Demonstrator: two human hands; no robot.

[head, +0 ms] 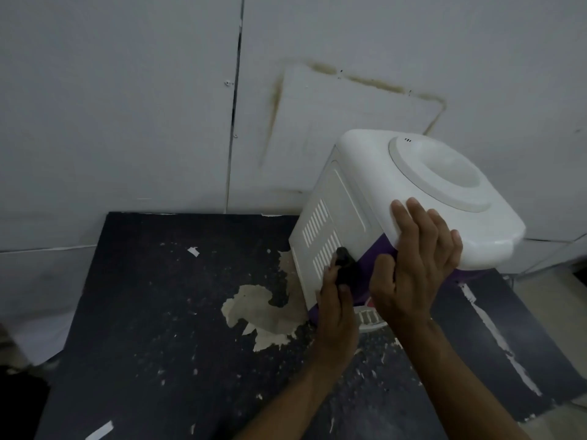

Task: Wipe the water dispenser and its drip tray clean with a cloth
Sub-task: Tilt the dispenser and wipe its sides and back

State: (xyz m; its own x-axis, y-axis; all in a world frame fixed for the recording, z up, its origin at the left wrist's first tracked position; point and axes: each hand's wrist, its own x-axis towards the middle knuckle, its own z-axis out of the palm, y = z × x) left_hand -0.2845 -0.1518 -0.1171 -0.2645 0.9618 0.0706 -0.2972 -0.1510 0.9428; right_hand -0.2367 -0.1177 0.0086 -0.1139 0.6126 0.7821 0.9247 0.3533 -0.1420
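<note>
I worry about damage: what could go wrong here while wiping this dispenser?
1. The cloth in the left hand is at the side vents; if wet, water might get inside the dispenser.
2. The right hand presses on the top edge; a hard push might shift it.
3. Flakes from the peeling table might stick to the cloth.

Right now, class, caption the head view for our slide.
Left hand presses a dark cloth against the water dispenser; right hand rests on its top edge.

Smooth white plastic dispenser under the right hand; dark cloth in the left hand; beside them, matt black tabletop, coating flaking.
</note>
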